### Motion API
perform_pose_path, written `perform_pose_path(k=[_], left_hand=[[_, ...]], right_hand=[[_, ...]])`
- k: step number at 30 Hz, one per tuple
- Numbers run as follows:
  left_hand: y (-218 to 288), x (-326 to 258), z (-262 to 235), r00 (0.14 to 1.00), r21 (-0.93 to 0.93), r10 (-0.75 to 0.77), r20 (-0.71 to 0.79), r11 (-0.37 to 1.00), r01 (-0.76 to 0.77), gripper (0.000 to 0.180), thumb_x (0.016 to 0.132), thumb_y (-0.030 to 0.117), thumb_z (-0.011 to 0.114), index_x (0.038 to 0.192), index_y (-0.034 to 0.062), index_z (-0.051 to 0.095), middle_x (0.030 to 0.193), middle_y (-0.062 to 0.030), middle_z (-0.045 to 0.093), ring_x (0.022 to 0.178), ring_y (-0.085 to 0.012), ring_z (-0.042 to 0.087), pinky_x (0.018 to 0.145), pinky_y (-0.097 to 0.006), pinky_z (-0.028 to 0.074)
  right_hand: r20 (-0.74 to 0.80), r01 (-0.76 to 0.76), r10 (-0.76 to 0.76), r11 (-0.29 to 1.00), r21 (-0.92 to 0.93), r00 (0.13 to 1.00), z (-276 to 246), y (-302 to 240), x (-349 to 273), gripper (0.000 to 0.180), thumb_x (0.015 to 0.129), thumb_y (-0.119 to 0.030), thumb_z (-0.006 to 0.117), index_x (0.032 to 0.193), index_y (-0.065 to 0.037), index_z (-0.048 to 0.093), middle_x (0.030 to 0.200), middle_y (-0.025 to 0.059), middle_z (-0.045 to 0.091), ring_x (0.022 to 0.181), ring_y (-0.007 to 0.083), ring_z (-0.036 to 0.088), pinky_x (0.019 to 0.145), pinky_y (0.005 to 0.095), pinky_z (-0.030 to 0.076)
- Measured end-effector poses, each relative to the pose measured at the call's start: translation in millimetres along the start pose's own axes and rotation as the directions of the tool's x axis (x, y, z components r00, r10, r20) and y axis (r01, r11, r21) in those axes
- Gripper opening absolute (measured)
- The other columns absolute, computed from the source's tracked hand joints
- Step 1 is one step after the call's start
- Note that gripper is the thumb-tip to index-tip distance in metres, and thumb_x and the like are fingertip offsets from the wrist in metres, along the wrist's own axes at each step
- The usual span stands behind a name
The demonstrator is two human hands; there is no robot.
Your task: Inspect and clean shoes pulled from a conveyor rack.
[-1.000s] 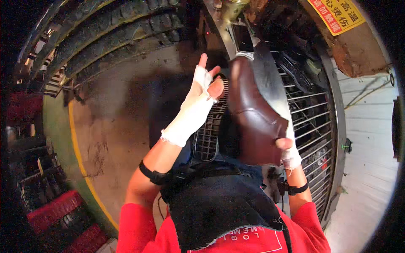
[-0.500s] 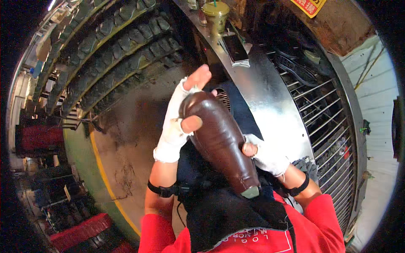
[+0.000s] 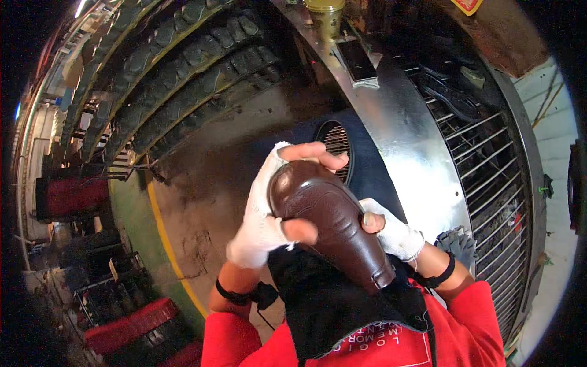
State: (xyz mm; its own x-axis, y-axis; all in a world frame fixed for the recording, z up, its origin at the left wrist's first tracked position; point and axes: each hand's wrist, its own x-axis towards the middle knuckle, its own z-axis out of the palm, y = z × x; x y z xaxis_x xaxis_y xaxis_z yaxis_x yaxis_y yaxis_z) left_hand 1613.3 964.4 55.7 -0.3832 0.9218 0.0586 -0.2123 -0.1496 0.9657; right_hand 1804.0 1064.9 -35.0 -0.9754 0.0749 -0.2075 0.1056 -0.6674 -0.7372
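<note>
You are holding one brown leather boot [image 3: 333,226] close to your chest, toe up. Your left hand [image 3: 269,214] is wrapping around the toe, fingers closed on it; your right hand [image 3: 391,232] is gripping the shaft side. It is looking stiff, smooth, likely slippery and fairly light, so keep gripping toe and heel. Beyond, one phone [image 3: 358,61] is lying on the metal bench [image 3: 416,153].
</note>
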Motion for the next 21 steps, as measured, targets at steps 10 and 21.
perform_pose_path(k=[10, 21], left_hand=[[-17, -3, 5, 0.989, 0.001, -0.037, -0.146, 0.999, 0.037, 0.095, 0.071, 0.070, 0.080, 0.125, -0.0043, 0.055, 0.112, -0.0196, 0.069, 0.109, -0.0299, 0.069, 0.095, -0.040, 0.056], [-145, 90, -59, 0.974, 0.906, -0.212, -0.081, 0.391, 0.160, 0.061, 0.084, 0.024, 0.078, 0.137, 0.0025, 0.055, 0.135, -0.0262, 0.053, 0.127, -0.0416, 0.052, 0.107, -0.047, 0.044]], right_hand=[[-0.076, -0.126, 0.136, 0.984, 0.122, 0.988, -4, 4, -5, 0.080, 0.087, -0.071, 0.065, 0.122, 0.001, 0.065, 0.106, 0.0099, 0.072, 0.092, 0.0151, 0.070, 0.079, 0.0275, 0.055], [-0.655, 0.154, -0.068, 0.985, 0.076, 0.753, -25, -69, 3, 0.067, 0.099, -0.059, 0.058, 0.133, -0.001, 0.058, 0.115, 0.0126, 0.069, 0.097, 0.0194, 0.068, 0.083, 0.0323, 0.057]])
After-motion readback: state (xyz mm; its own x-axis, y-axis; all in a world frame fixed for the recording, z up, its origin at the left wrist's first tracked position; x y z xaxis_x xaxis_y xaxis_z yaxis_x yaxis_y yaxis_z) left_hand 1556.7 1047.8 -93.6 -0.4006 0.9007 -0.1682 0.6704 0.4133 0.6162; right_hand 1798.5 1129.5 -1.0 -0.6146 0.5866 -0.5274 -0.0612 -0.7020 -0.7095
